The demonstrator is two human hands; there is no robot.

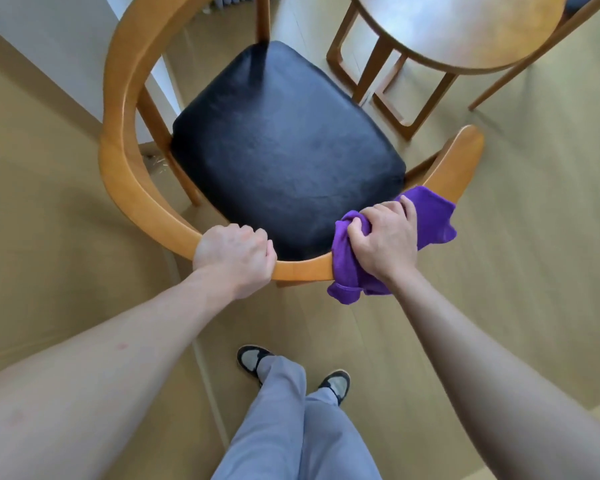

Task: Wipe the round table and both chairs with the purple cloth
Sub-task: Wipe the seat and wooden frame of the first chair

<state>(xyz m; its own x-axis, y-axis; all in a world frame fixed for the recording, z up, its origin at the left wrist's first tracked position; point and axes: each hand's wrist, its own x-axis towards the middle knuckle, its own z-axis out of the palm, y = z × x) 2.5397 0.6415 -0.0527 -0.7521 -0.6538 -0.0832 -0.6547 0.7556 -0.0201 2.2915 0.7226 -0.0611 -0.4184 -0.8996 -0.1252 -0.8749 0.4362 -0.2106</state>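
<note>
Nearest in, grey trouser legs (291, 417) and two shoes stand just behind the chair (125, 109), and both arms reach forward to its curved wooden back rail. The left hand (234, 259) curls tight round the rail, steadying the chair. Just along the rail, the right hand (383, 242) bunches the purple cloth (347, 268) in its fingers and presses it onto the wood where the rail bends toward the armrest. Inside the rail lies the black seat (284, 150); whether it is already wiped cannot be told. Beyond the chair stands the round table (465, 32), nothing on its top, and past that only a sliver of the second chair (548, 32). My read: mid-task, this chair in hand, second chair probably left.
</note>
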